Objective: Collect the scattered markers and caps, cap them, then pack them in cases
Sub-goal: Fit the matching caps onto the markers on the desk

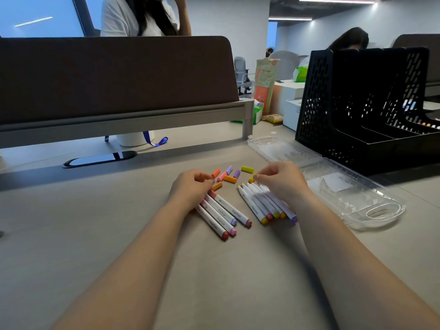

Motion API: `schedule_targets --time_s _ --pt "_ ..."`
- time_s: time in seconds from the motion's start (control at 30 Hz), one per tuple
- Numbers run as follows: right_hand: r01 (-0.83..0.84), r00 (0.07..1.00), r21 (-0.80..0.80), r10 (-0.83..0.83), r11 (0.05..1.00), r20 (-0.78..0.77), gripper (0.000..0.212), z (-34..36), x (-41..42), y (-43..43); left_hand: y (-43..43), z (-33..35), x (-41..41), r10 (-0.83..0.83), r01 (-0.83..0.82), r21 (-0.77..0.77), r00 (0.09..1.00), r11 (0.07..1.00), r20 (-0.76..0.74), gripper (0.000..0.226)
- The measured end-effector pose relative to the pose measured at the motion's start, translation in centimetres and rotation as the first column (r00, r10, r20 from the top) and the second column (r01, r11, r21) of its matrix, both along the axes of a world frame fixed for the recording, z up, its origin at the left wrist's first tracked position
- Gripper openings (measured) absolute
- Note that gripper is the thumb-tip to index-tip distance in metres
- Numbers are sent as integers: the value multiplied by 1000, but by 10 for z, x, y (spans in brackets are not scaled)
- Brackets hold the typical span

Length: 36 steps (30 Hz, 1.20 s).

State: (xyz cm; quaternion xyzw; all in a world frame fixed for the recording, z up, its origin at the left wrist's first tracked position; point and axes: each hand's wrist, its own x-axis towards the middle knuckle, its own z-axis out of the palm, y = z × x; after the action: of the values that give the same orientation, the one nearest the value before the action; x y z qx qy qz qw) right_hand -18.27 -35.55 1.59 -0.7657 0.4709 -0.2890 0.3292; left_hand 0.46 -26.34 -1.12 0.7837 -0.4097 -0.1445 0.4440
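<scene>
Two bunches of white markers lie on the desk. The left bunch [222, 216] lies partly under my left hand [192, 186], whose curled fingers hover by an orange cap [217, 186]. The right bunch [262, 204] lies uncapped beneath my right hand [282, 181], which pinches a yellow-orange cap [251, 179]. Several loose caps, orange, pink, purple and yellow [229, 175], lie between my hands. A clear plastic case [333, 184] lies open to the right.
A black mesh file rack [362, 103] stands at the back right. A brown desk divider [114, 77] runs along the back, with a cable port [100, 159] below it. Two other persons sit beyond the desk.
</scene>
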Motion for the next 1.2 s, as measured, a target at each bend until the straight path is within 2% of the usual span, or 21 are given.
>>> schedule_targets --time_s 0.1,0.23,0.37,0.53,0.6,0.63,0.7,0.77,0.8,0.9,1.2 --pt "-38 993 25 40 999 -108 20 -1 0 2 -2 0 -2 -15 16 45 1000 999 -10 8" --pt "-67 941 -66 41 996 -335 27 1 4 10 -6 -3 0 13 -12 102 1000 995 -9 20" --pt "-104 899 -138 34 985 -436 30 1 7 14 -10 -6 -2 48 -64 198 996 978 81 23" --pt "-162 842 -271 -10 949 -539 32 -1 14 20 -11 -6 -2 52 -68 200 995 977 81 25" --pt "-129 875 -242 -5 962 -484 31 -2 15 20 -11 -5 -1 65 -79 179 995 981 80 27" --pt "-93 913 -199 3 976 -409 31 -3 15 19 -11 -6 -1 71 -82 163 995 983 72 25" --pt "-22 990 -86 10 996 -142 35 -3 13 16 -11 -6 1 78 -84 115 995 990 57 16" --pt "0 992 42 -5 999 125 42 0 10 14 -11 -6 1 92 -96 69 994 993 58 9" --pt "2 981 87 -19 996 195 44 2 7 13 -10 -6 1 94 -97 53 994 994 58 9" --pt "8 969 149 -45 989 245 38 2 3 11 -10 -5 0 93 -94 12 994 996 55 12" --pt "41 965 145 -77 989 252 33 -2 8 6 -9 -4 0 87 -87 -2 994 996 62 12"
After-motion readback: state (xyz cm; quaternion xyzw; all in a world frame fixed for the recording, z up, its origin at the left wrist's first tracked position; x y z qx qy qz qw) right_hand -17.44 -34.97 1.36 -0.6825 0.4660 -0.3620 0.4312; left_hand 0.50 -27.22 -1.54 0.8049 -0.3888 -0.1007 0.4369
